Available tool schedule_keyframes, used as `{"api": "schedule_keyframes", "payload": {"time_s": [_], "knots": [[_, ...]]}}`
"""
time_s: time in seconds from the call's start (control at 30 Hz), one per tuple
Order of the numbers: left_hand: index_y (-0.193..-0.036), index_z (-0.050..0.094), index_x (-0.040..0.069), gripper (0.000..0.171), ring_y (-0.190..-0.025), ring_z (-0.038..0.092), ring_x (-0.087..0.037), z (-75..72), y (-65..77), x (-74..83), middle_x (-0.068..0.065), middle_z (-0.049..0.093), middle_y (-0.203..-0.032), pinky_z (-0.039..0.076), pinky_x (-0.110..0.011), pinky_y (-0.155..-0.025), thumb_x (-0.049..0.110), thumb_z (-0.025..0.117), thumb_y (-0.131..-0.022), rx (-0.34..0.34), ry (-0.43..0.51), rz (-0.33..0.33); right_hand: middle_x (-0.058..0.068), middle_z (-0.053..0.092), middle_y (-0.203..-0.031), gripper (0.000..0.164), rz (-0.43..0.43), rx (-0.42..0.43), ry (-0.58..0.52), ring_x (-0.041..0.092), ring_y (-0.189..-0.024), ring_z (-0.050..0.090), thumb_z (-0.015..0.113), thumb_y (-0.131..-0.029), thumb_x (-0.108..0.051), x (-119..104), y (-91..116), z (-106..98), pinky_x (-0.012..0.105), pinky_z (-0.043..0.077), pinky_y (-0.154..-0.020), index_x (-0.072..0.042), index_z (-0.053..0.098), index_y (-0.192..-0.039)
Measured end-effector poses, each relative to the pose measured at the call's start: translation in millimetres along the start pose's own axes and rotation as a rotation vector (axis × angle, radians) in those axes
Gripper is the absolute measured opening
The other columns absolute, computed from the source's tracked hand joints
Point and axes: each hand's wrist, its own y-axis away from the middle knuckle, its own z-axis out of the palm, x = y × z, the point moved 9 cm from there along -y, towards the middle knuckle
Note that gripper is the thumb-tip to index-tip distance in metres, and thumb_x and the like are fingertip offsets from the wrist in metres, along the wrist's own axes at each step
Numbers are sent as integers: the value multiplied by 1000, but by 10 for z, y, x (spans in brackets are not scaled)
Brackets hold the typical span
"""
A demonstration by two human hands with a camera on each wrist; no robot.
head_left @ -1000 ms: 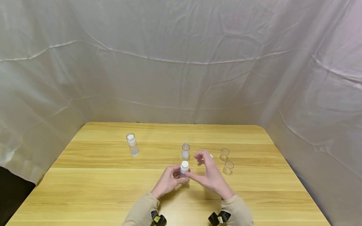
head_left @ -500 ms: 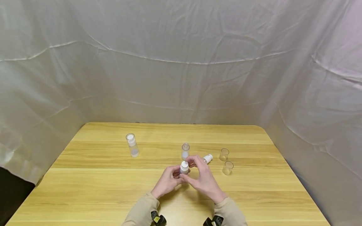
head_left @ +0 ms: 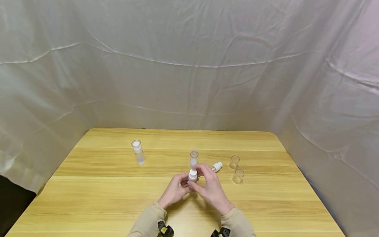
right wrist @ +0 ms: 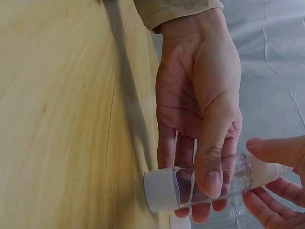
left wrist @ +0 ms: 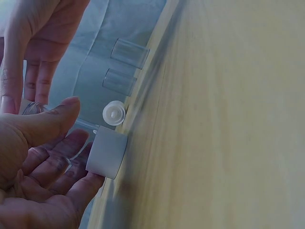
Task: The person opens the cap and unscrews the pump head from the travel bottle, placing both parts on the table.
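A small pump bottle with a clear body, white base and white top stands between both hands, above the near middle of the table. My left hand grips the clear body with thumb and fingers, leaving the white base exposed below. My right hand pinches the white pump top between thumb and fingers. Just beyond the hands, a second clear bottle stands upright. Beside the right fingers lies a loose white pump head, partly hidden by the hand.
Two clear caps stand at the right of the wooden table. At the back left is a capped bottle. Grey fabric hangs behind the table and along its sides.
My right hand has moved left and closed its thumb and fingers on the bottle's white top, uncovering the loose pump head. My left hand keeps its grip in place.
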Motion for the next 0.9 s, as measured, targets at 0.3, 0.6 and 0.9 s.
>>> {"api": "schedule_keyframes", "payload": {"time_s": [0.3,0.6,0.9], "knots": [[-127,60,-11,42,-115,67,-42,-1,2,7,-31,66,-126,60,-28,-96,-1,72,-88,-1,-3,-2,6,66,-101,45,-50,51,23,15,-89,66,86,-73,0,-18,9,3,27,61,-81,-4,62,-111],[-127,61,-10,42,-116,67,-39,-2,-7,-24,-29,66,-126,59,-25,-97,2,72,-89,-1,-31,-5,8,69,-103,48,-56,52,32,17,-90,68,86,-72,1,-14,21,5,28,62,-83,-2,64,-115],[-128,61,-10,41,-116,67,-36,3,0,-4,-30,66,-126,59,-26,-98,2,71,-90,-4,-34,5,10,70,-108,45,-32,0,10,20,-96,69,83,-76,0,-7,10,6,35,62,-88,-3,64,-117]]}}
